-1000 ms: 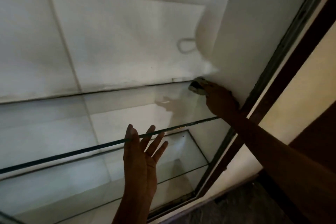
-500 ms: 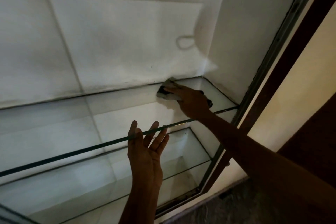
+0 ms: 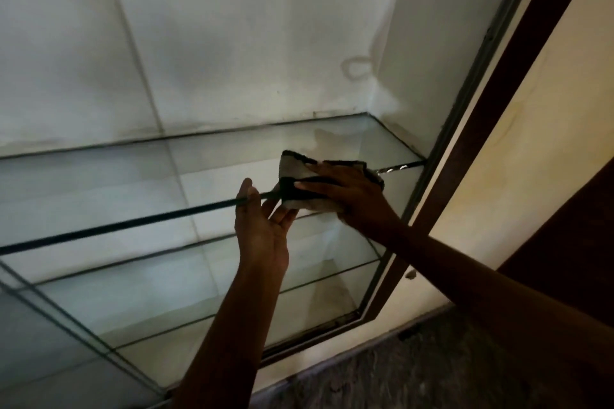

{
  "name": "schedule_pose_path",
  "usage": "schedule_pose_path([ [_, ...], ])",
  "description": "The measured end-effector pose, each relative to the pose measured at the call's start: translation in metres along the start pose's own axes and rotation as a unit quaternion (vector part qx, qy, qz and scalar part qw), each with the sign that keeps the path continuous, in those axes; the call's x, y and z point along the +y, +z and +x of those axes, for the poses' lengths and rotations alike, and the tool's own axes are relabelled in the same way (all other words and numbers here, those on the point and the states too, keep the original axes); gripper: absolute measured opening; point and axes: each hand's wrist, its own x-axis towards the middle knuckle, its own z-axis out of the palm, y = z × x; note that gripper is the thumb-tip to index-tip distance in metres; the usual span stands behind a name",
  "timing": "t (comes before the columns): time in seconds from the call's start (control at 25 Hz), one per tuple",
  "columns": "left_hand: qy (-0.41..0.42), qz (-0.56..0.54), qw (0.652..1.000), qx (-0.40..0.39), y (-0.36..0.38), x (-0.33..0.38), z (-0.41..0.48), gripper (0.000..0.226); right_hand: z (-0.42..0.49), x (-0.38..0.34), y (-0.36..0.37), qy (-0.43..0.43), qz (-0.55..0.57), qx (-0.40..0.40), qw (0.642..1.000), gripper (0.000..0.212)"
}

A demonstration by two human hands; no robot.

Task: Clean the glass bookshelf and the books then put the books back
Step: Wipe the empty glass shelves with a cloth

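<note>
- dim view; the white back wall [image 3: 232, 43] is the brightest area.
- the left hand [image 3: 262, 229] and right hand [image 3: 355, 199] show dark, almost in silhouette.
- a pale sheen covers the glass shelf [image 3: 99, 183], with small glints on its front edge at right.
- straight lines bow near the edges; detail is soft.

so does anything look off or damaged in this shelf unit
Yes: a ring-shaped mark stains the white back wall near the right corner, with a greyish streak curving up from it. The glass shelf shows no cracks.
</note>
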Motion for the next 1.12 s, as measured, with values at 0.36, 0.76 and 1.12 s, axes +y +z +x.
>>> schedule_pose_path([
  [0.36,-0.041,0.135,0.990,-0.032,-0.095,0.017,-0.011,0.034,-0.108,0.008,0.011,0.020,0.082,-0.071,0.994,0.058],
  [0.76,-0.089,0.022,0.938,0.335,-0.272,-0.023,-0.010,0.020,-0.059,-0.045,0.161,0.106,0.292,-0.227,0.923,0.061],
  [1.12,0.146,-0.055,0.931,0.329,-0.300,-0.012,0.066,0.031,0.073,-0.088,0.301,-0.004,0.421,-0.320,0.849,0.066],
])
